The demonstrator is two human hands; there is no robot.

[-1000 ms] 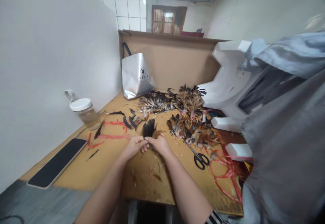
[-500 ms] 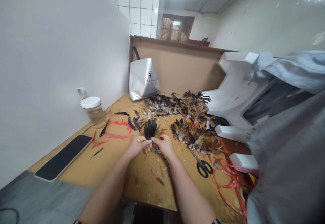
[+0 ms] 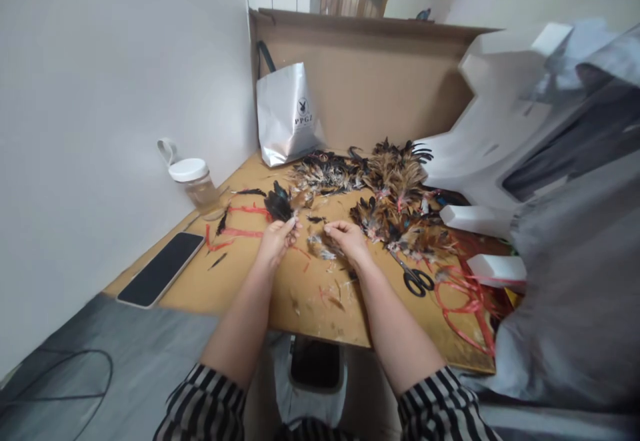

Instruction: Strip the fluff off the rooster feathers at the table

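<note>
A small bunch of dark feathers point(image 3: 279, 202) is pinched in my left hand point(image 3: 278, 240), its tips fanning up and to the left. To the right, apart from it, my right hand point(image 3: 347, 240) has thumb and fingertips pressed together; whatever they hold is too small to make out. Brown and white loose feathers point(image 3: 323, 244) lie on the table between the hands. Beyond and right of my right hand are heaps of brown and black feathers point(image 3: 395, 171), and black-handled scissors point(image 3: 418, 282) lie below them.
A phone point(image 3: 161, 269) and a lidded jar point(image 3: 196, 186) stand at the left. Behind is a silver bag point(image 3: 287, 118). Red plastic ribbon point(image 3: 465, 304), white foam point(image 3: 480, 154) and grey cloth point(image 3: 575, 281) fill the right. A bin point(image 3: 317, 366) stands below the table edge.
My hands have moved apart; the dark feathers stay in my left hand and have shifted left. The camera view has tilted down, showing more of the sleeves and the bin.
</note>
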